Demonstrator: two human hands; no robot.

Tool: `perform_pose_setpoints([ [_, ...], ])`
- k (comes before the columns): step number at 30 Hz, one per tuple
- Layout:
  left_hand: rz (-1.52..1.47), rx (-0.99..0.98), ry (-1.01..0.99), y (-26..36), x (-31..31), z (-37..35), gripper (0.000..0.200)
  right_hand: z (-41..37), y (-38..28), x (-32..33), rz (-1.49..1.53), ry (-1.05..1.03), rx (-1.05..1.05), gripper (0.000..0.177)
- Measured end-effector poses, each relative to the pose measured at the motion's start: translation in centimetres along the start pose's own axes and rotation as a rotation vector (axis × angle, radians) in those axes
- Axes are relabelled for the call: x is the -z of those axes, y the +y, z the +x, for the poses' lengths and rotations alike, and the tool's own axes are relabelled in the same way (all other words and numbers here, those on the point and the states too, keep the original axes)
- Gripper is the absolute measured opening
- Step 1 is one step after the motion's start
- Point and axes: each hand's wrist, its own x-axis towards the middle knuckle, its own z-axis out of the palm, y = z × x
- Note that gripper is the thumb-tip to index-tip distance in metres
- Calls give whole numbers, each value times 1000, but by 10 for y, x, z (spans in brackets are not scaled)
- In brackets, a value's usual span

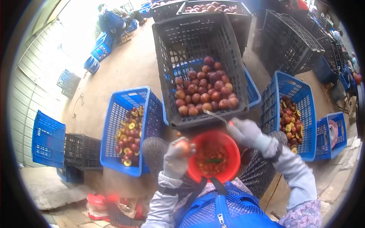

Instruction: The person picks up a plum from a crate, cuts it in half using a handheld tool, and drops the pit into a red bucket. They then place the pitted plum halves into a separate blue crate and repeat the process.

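Observation:
My left hand (176, 157), in a pale glove, is closed round a reddish plum (184, 147) at the left rim of a red bucket (236, 161). Small pieces and a green leaf lie inside that bucket, between my knees. Gloved too, my right hand (243, 131) grips a knife (216, 116) by its red handle, above the bucket's right side. The blade points up and left, over the near edge of a black crate (182, 41). Whole plums (203, 87) are gathered in the lower part of this tilted crate.
Blue crates with cut plums stand at left (108, 133) and right (308, 125). Black crates (292, 41) are stacked at back right. Beyond the black crate are more plum-filled crates (213, 7). A person (114, 19) sits far left. Red-and-white bags (97, 207) lie at lower left.

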Motion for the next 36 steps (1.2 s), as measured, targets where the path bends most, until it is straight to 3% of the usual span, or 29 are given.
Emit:
perform_pose_setpoints([
  [2,-122,169,-46,-2,-2,10,38,57,17,-7,-164,84,110,36],
  [4,-185,235,-70,-7,-1,22,41,98,11,-6,-393,23,-18,37],
  [5,-183,225,-64,-11,1,26,42,103,9,-11,-476,206,91,35],
  [8,-223,182,-44,-28,-6,38,43,88,-36,-23,-175,295,326,33],
  [10,-315,155,-40,-46,-20,48,44,76,-40,-71,33,321,470,28],
  [11,-283,142,-24,-54,-21,54,47,62,-56,-72,85,315,401,27],
  [12,-20,-42,-83,-66,-18,54,43,50,-69,-71,138,308,329,25],
  [14,-132,-81,-42,-59,-43,36,34,45,-70,-81,146,390,228,25],
  [16,697,-537,47,-65,-40,29,29,39,-68,-93,181,468,119,26],
  [18,1145,-671,97,-72,-29,28,26,33,-75,-99,203,543,39,24],
  [20,1212,-472,98,-72,2,41,24,24,-79,-100,262,557,-24,20],
  [22,1108,-466,3,-75,12,26,28,10,-78,-105,200,553,95,20],
  [23,1186,-580,60,-81,9,16,18,3,-78,-108,185,497,81,20],
  [24,1163,-473,113,-78,7,-1,33,-6,-77,-113,171,442,69,21],
  [26,1257,-561,98,-92,14,-9,29,-19,-75,-126,272,423,-78,21],
  [28,1668,-710,33,-90,15,-4,26,-26,-73,-138,383,449,-187,21],
  [30,1834,-968,-38,-92,19,-3,33,-32,-72,-139,324,528,-82,18],
  [31,1713,-1011,-33,-91,3,-11,26,-34,-70,-138,267,539,-19,17],
  [34,1449,-542,-15,-101,15,-26,27,-46,-63,-147,155,485,91,15],
  [36,1587,-634,-112,-112,33,-29,30,-57,-59,-152,149,429,119,15],
])
